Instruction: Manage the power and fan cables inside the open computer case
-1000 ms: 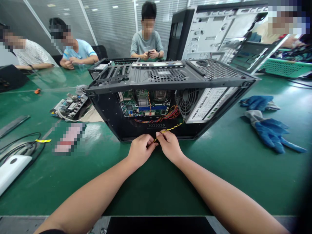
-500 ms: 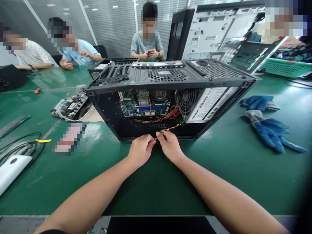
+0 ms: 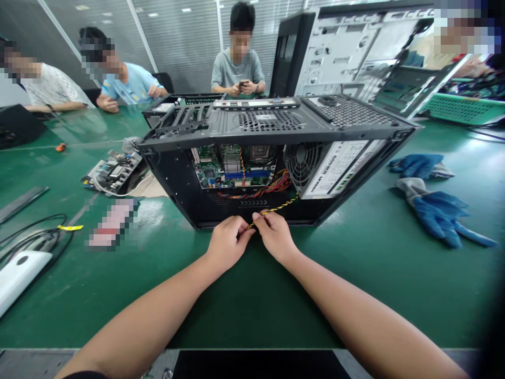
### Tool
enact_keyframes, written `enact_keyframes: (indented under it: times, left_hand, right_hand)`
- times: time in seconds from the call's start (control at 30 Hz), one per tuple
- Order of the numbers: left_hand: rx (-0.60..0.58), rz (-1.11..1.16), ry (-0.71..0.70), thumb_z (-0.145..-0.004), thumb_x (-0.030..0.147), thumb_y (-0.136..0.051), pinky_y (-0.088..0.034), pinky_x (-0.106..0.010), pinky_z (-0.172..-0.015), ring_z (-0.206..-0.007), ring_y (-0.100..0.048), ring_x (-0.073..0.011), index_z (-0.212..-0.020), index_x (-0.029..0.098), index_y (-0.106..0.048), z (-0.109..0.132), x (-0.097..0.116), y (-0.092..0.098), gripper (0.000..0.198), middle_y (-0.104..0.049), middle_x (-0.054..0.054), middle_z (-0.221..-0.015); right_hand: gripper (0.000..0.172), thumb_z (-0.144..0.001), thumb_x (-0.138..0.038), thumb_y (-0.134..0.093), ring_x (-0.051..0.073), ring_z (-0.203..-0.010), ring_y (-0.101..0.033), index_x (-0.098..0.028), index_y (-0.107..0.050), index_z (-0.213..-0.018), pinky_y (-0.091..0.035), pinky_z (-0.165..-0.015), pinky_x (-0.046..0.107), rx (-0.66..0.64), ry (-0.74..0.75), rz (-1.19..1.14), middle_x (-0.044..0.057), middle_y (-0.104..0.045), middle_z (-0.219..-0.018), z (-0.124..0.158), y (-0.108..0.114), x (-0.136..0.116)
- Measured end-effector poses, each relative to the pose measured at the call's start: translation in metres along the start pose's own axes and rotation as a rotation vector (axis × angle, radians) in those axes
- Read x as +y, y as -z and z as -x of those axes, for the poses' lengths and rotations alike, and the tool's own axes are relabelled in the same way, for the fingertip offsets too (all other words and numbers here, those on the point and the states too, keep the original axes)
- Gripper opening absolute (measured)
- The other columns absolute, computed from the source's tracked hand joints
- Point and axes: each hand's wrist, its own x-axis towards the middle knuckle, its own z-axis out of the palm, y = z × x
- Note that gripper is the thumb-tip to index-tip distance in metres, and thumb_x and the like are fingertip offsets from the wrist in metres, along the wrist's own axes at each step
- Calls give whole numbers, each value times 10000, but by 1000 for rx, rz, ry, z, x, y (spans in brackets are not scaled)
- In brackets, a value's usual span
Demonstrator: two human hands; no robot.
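Note:
An open black computer case (image 3: 272, 123) lies on its side on the green table (image 3: 355, 273), showing a motherboard (image 3: 232, 166), a power supply with fan (image 3: 315, 168) and red and orange wires. A twisted yellow and black cable (image 3: 276, 208) runs out of the case toward me. My left hand (image 3: 228, 245) and my right hand (image 3: 276, 237) meet just in front of the case. Both are closed in a pinch on the near end of that cable.
Blue work gloves (image 3: 434, 210) lie to the right. A loose circuit board (image 3: 114, 171) sits at left, with black cables and a white device (image 3: 19, 271) near the left edge. A second open case (image 3: 355, 47) stands behind. Several people sit across the table.
My hands stay pinched on the cable with only slight finger shifts. The person in the blue shirt across the table has moved their arms.

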Motion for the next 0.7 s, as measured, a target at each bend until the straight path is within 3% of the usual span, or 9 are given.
enact_keyframes:
  times: [0.43,0.7]
  left_hand:
    - [6,45,76,-816,199,-703,-450,-241,-593,-590,-573,-112,-768,192,-562,-2,3,1,149,-614,32,-661]
    - [-18,14,66,-878,173,-625,-414,-247,-607,-629,-559,-122,-738,185,-571,-3,2,1,151,-609,16,-678]
  right_hand:
    - [432,-889,-450,-526,131,-549,-433,-212,-452,-537,-323,-544,293,-62,-11,-7,-16,-454,-575,1,-1,0]
    - [412,-902,-430,-489,142,-567,-464,-221,-443,-550,-361,-585,299,-62,17,36,-4,-491,-595,1,0,-3]
